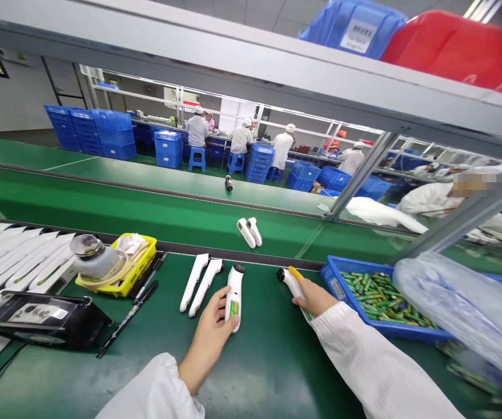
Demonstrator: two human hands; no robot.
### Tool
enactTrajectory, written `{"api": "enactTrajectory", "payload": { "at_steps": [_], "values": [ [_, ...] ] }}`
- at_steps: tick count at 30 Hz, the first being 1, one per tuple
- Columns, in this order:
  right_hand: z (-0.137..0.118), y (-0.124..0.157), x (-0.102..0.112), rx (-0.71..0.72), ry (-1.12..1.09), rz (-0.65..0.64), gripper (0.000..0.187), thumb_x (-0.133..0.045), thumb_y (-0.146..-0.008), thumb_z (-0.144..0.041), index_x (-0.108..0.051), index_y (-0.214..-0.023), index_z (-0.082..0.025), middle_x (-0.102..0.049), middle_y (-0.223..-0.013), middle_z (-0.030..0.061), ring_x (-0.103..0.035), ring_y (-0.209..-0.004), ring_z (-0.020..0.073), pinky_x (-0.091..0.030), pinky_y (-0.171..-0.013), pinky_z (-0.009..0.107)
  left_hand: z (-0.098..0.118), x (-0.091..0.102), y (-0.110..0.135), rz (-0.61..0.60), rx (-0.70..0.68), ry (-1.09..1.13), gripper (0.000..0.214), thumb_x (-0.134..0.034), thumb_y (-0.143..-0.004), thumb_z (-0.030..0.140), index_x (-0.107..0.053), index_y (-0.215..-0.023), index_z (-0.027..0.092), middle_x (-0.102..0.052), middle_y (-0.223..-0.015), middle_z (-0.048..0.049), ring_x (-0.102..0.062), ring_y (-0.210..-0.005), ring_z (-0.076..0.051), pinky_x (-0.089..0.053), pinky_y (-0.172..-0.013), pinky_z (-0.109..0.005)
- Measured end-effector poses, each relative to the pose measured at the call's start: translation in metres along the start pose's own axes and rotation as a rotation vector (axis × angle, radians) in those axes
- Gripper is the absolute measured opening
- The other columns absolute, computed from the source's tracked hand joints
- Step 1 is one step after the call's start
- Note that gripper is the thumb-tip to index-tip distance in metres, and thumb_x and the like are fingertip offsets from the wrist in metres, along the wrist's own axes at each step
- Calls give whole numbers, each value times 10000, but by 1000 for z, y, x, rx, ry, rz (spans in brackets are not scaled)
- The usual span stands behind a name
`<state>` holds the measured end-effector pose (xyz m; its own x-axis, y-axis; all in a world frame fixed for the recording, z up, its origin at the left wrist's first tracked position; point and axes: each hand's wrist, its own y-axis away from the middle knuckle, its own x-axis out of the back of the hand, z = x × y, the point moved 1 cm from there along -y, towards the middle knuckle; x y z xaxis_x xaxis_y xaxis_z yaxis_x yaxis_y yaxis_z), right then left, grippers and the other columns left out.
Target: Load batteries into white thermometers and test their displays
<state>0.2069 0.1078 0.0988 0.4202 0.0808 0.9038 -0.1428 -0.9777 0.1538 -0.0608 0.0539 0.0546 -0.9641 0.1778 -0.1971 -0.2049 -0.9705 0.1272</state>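
My left hand [211, 333] grips a white handheld device [234, 294] with a green label, resting on the green mat. My right hand [313, 297] is closed round another white device [289, 279] with a yellow part on top, its dark tip pointing away. Two white shell halves [200, 283] lie side by side just left of my left hand. Two more white parts [250, 231] lie on the conveyor belt beyond.
A blue bin [335, 271] of green batteries stands right of my right hand, with a plastic bag [460, 302] over it. A yellow tray [133, 278] with a bottle, black tweezers [128, 314], a black fixture [36, 320] and rows of white shells [10, 256] lie left. Other people work at far benches.
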Motion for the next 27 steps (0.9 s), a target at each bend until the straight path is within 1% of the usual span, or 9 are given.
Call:
{"api": "enactTrajectory", "payload": {
  "at_steps": [3,6,10,13,15,17,20,23,27],
  "values": [
    [16,10,-8,51,-335,-49,318,-669,-703,-266,-560,-978,-149,-607,-861,81,-610,-821,249,-464,-758,394,4,-7,5,-73,100,160,810,-624,-771,300,-193,-1442,161,-566,-1194,-156,-589,-1028,-228,-454,-863,-348],
    [17,24,-17,138,-696,-90,451,-493,-817,-519,-473,-1122,-187,-598,-927,77,-582,-729,169,-488,-641,317,15,-13,13,-171,218,367,883,-669,-676,136,-213,-1428,210,-552,-1163,-98,-553,-1062,-196,-434,-847,-283],
    [-1,45,-30,206,-1136,-174,539,-434,-799,-681,-506,-1049,-208,-549,-945,72,-443,-604,101,-386,-435,195,26,-17,21,-257,249,477,600,-666,-677,114,-464,-1232,221,-534,-989,-30,-561,-870,-140,-427,-698,-239],
    [-20,57,-39,229,-1639,-435,496,-567,-779,-634,-566,-962,-173,-511,-879,47,-320,-538,68,-239,-319,125,27,-17,22,-242,221,421,346,-639,-797,304,-528,-1110,205,-531,-889,-12,-505,-673,-87,-352,-531,-208],
    [-31,63,-45,243,-1816,-585,477,-614,-775,-597,-582,-964,-160,-498,-852,30,-274,-511,56,-188,-277,105,26,-17,22,-227,201,311,279,-610,-830,393,-554,-994,173,-535,-779,4,-470,-579,-65,-325,-503,-198],
    [-38,68,-50,252,-1860,-661,446,-619,-790,-574,-579,-963,-165,-494,-823,13,-262,-489,46,-200,-262,94,25,-17,22,-217,189,221,286,-592,-842,431,-557,-918,158,-538,-682,17,-470,-531,-61,-347,-522,-201],
    [-42,75,-60,266,-1806,-703,426,-562,-827,-590,-551,-893,-170,-482,-719,-7,-313,-460,43,-330,-294,111,25,-18,23,-220,157,129,295,-574,-852,449,-559,-928,164,-578,-674,4,-540,-597,-95,-410,-590,-215],
    [-42,83,-67,221,-1749,-578,390,-632,-796,-543,-500,-897,-190,-480,-713,-13,-426,-503,72,-400,-309,145,24,-20,26,-237,130,78,298,-563,-857,456,-556,-955,174,-593,-691,2,-553,-630,-103,-439,-624,-221],
    [-42,91,-73,133,-1631,-459,450,-701,-752,-461,-440,-1019,-210,-511,-689,-46,-441,-423,65,-338,-259,139,24,-22,29,-221,136,76,308,-545,-864,462,-548,-986,179,-599,-707,0,-548,-606,-100,-444,-593,-220]
  ]
}}
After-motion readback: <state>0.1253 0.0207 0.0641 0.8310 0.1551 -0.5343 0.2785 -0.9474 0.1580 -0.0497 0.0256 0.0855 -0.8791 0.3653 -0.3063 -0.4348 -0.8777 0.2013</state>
